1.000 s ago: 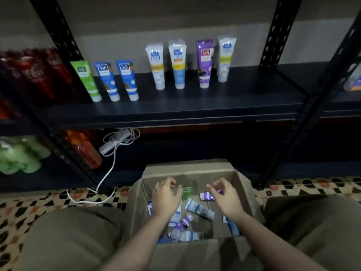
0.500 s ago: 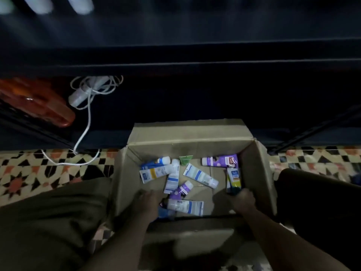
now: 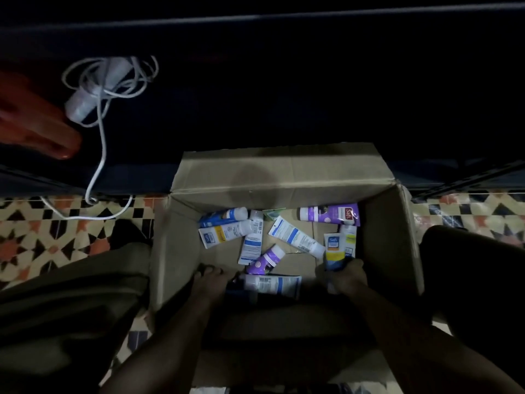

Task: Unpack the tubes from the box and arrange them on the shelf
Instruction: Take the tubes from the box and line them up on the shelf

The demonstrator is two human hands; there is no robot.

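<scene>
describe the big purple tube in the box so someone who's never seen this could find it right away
Look in the open cardboard box on the patterned floor. At its far right corner a purple tube lies flat along the back wall, white cap pointing left. It is the larger of two purple tubes and shows a red label at its right end.

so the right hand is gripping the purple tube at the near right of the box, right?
Not quite: in the head view the right hand grips the yellow-banded white tube at the near right of the box. The purple tube lies untouched by the far wall.
</scene>
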